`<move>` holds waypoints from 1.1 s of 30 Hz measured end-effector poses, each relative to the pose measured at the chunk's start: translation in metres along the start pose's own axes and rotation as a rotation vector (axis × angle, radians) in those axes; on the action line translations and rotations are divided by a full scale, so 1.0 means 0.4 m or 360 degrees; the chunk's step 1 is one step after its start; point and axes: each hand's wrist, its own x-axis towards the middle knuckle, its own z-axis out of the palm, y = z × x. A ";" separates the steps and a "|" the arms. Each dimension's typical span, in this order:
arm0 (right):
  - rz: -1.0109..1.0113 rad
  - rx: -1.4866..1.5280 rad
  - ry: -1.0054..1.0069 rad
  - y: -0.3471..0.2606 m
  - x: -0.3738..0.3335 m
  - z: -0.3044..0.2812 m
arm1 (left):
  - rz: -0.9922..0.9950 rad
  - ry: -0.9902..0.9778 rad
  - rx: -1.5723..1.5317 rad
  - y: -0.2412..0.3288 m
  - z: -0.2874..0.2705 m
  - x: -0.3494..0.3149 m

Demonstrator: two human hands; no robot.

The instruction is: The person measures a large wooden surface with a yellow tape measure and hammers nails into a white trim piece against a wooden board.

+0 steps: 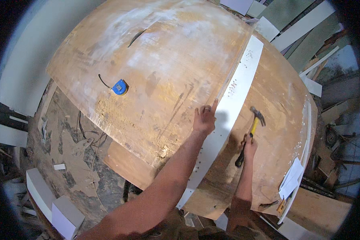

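Note:
A long white strip (228,116) of board runs across the large wooden tabletop (148,68), dotted with small dark specks too tiny to name. My left hand (204,120) rests at the strip's left edge, its index finger stretched along that edge and the other fingers partly curled. Nothing plainly shows in its grasp. To the right of the strip, my right hand (250,147) is closed round the handle of a claw hammer (254,127) with a yellow and black grip. The hammer's metal head is raised over the wood, pointing away from me.
A blue tape measure (119,87) lies on the left of the tabletop, a dark curved piece (137,37) farther back. White paper (291,178) sits near the right edge. Boards (300,26) lean at the far right. Cables (94,168) and offcuts lie on the floor at left.

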 end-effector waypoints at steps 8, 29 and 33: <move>-0.0726 -0.0658 0.0678 0.066 -0.344 -0.129 | -0.0007 -0.0067 -0.0064 0.001 -0.021 -0.009; -0.0835 -0.0565 0.0257 -0.133 -0.906 0.457 | -0.1025 0.0449 -0.0771 -1.291 -0.527 -1.191; -0.1168 -0.0808 -0.0070 -0.234 -0.950 0.735 | -0.1290 0.0794 -0.0499 -1.625 -0.636 -1.444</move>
